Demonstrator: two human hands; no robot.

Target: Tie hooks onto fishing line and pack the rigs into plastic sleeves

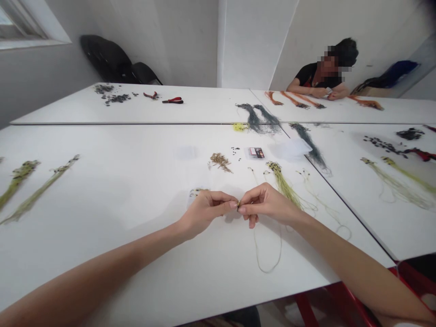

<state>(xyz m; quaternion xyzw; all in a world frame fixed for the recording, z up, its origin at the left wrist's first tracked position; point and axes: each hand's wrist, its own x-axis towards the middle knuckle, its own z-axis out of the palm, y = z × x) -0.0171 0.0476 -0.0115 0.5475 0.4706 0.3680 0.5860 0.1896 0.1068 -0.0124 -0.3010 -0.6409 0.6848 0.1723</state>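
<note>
My left hand [207, 211] and my right hand [269, 204] meet above the table, thumb and forefinger of each pinched together. Between the fingertips is a small dark fitting [238, 205], mostly covered, so its exact kind does not show. From under my right hand a thin yellow-green line [269, 272] hangs in a loop over the tabletop. Just behind my left hand lies a small clear packet [195, 193] holding hook-shaped pieces. A bundle of yellow-green lines [286, 185] with dark fittings at one end rests beyond my right hand.
Brass-coloured small parts [220, 161], tiny black pieces [235, 152], a labelled box [256, 153] and a clear plastic bag [293, 148] lie ahead. Pliers [173, 100] are farther back. Grey-green bundles [252, 119] lie near the table seam. A co-worker [323, 75] sits opposite by orange bundles [296, 100].
</note>
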